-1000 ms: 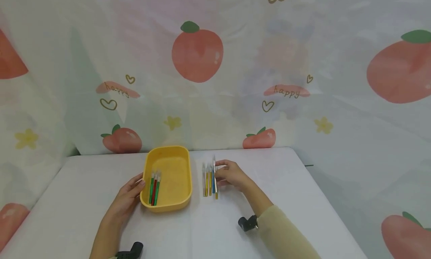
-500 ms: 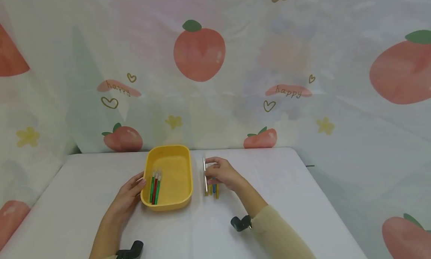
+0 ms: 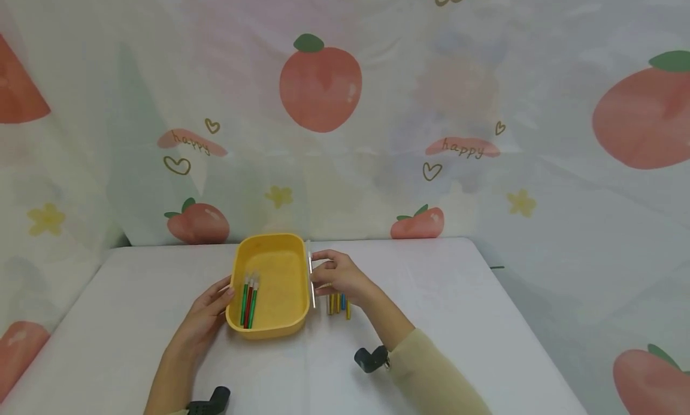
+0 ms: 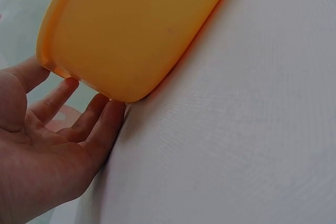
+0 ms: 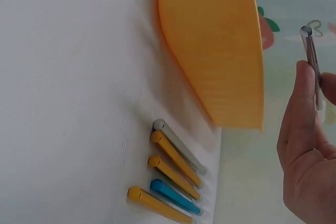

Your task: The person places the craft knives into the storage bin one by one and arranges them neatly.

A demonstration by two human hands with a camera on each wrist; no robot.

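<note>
Right fingers (image 5: 304,85) pinching a slim, glossy silver pen (image 5: 311,51), left fingers (image 4: 107,127) holding a round-cornered yellow plastic tray (image 4: 131,35)

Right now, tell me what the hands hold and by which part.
The right hand pinches a silver pen-like stick around its middle; the left hand holds the yellow tray by its left side.

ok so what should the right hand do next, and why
Probably move the silvery pen slightly left and lower it into the yellow tray: the right hand pinches it by the tray's right rim, three pens lie inside, and the left hand touches the opposite side.
</note>
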